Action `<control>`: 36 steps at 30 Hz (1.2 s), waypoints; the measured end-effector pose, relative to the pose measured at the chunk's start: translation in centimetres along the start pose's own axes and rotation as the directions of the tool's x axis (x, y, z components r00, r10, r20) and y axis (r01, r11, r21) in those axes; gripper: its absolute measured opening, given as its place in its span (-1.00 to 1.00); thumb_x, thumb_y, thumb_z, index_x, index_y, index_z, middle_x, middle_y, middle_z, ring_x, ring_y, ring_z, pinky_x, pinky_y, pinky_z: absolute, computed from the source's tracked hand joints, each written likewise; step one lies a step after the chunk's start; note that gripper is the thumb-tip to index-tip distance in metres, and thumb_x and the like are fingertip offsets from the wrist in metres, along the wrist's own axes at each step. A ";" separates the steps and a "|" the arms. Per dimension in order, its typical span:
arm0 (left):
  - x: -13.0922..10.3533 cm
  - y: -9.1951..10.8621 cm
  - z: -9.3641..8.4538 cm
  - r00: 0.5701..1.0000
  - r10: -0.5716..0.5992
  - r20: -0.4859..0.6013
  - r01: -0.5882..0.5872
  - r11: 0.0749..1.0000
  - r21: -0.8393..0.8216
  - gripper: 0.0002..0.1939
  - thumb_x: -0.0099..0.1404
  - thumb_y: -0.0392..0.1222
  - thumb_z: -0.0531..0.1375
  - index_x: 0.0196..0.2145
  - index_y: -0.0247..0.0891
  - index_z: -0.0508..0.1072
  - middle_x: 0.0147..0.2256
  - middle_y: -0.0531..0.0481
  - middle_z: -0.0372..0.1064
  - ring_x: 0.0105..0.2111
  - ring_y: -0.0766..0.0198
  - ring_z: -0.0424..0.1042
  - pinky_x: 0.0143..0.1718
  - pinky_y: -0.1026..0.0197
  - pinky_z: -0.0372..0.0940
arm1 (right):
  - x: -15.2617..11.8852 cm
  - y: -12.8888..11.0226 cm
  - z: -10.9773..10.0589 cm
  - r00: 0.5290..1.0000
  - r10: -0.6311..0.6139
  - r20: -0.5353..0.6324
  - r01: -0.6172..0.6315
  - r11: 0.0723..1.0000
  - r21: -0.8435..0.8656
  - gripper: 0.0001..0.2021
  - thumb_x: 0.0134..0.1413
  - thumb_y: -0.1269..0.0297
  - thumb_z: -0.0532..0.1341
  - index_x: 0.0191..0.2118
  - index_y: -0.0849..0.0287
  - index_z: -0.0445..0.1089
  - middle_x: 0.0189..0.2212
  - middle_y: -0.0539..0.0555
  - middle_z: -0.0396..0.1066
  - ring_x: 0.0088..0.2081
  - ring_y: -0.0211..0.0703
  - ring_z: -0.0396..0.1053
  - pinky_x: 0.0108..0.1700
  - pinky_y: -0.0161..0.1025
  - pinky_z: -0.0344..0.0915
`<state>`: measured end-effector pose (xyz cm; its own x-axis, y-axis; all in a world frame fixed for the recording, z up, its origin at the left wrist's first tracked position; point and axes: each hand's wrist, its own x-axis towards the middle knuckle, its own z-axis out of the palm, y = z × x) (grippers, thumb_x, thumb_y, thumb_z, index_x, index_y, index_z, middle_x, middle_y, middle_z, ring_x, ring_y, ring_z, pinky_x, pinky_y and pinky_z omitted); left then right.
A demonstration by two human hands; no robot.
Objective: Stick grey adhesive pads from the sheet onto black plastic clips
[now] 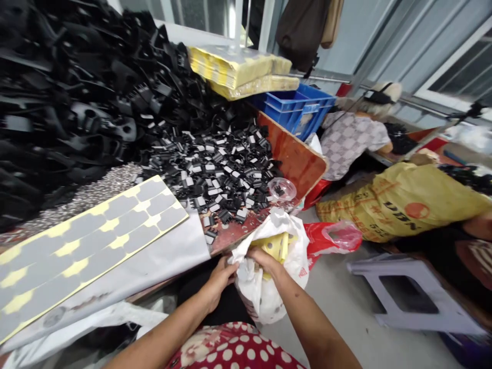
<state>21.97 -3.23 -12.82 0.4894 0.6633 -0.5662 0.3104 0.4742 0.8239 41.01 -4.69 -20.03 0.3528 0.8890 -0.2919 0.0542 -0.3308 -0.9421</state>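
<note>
A white plastic bag [294, 266] hangs at the table's front edge, its mouth up, with crumpled yellow sheet scraps [274, 247] inside. My left hand [222, 281] is closed on the left side of its rim, thumb against the plastic. Inside the mouth, beside the yellow scraps, is my right hand [267, 262]; its fingertips are hidden among the contents and the bag's folds. Just beyond the bag, small black clips with pale grey pads [219, 174] lie heaped on the reddish table [246, 233]. A sheet of grey stickers on yellow backing [115, 230] lies to the left.
Black plastic parts [77, 87] are piled high at the left. Behind the clips are stacked yellow sheets [238, 66] and a blue crate [303, 107]. A clear round lid [282, 189] lies near the table's edge. At right are a yellow sack [403, 205] and a plastic stool [415, 292].
</note>
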 end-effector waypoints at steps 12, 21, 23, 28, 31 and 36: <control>0.9 -1.8 0.2 0.985 -0.045 0.167 0.085 0.966 -0.243 -0.33 0.05 0.35 0.28 -0.10 -0.26 0.54 -0.20 -0.09 0.52 -0.17 0.13 0.48 -0.04 0.08 0.30 | -2.2 1.5 2.0 0.999 -0.042 0.029 0.048 0.969 -0.244 -0.78 -0.25 0.28 0.35 -0.34 0.10 0.55 -0.36 0.17 0.60 -0.22 0.19 0.54 -0.17 -0.07 0.42; -1.5 0.0 -2.2 0.983 0.011 0.185 0.005 0.996 -0.085 -0.60 0.07 0.05 0.36 -0.15 -0.18 0.58 -0.19 -0.02 0.55 -0.15 0.10 0.44 -0.11 0.11 0.26 | -3.6 -0.3 -0.1 0.987 -0.114 -0.110 0.103 0.989 -0.102 -0.73 -0.15 0.17 0.22 -0.26 0.05 0.53 -0.20 0.16 0.61 -0.09 0.20 0.50 -0.09 -0.03 0.39; -1.8 -0.3 -2.6 0.986 0.023 0.164 -0.014 0.998 -0.059 -0.68 0.06 -0.05 0.36 -0.22 -0.20 0.57 -0.35 0.04 0.48 -0.25 0.15 0.41 -0.16 0.13 0.27 | -3.9 -0.7 -1.7 0.979 -0.061 -0.194 0.061 0.998 -0.006 -0.70 -0.14 0.14 0.21 -0.22 0.07 0.48 -0.19 0.15 0.59 -0.12 0.13 0.49 -0.18 -0.09 0.37; -0.6 -1.9 -2.4 0.996 0.015 0.093 -0.006 0.995 -0.095 -0.65 0.10 -0.20 0.26 -0.11 -0.21 0.47 -0.42 0.11 0.30 -0.36 0.25 0.39 -0.23 0.18 0.32 | -5.6 -2.1 -5.1 0.972 0.071 -0.223 -0.007 0.962 0.272 -0.67 -0.17 0.13 0.24 -0.21 0.11 0.37 -0.22 0.15 0.56 -0.21 -0.03 0.48 -0.26 -0.23 0.33; 1.2 -2.2 -1.9 0.999 0.033 -0.007 -0.034 0.989 -0.145 -0.63 0.12 -0.19 0.25 -0.07 -0.21 0.43 -0.39 0.11 0.29 -0.35 0.28 0.38 -0.16 0.19 0.34 | -6.0 -2.8 -4.9 0.984 0.106 -0.142 -0.045 0.924 0.380 -0.69 -0.20 0.19 0.27 -0.23 0.11 0.36 -0.28 0.13 0.54 -0.27 -0.09 0.47 -0.29 -0.24 0.34; 3.2 -1.2 -1.7 0.999 0.031 -0.032 -0.037 0.977 -0.212 -0.58 0.13 0.02 0.34 -0.11 -0.26 0.49 -0.37 0.02 0.43 -0.34 0.21 0.43 -0.22 0.15 0.37 | -4.2 -3.4 -1.2 0.992 0.124 -0.023 -0.101 0.895 0.435 -0.69 -0.27 0.28 0.24 -0.26 0.12 0.36 -0.37 0.04 0.49 -0.52 -0.28 0.24 -0.49 -0.35 0.10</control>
<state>21.80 -0.69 -15.69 0.4721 0.6962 -0.5408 0.1124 0.5609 0.8202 40.49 -7.65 -15.36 0.3786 0.8336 -0.4023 -0.3933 -0.2486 -0.8851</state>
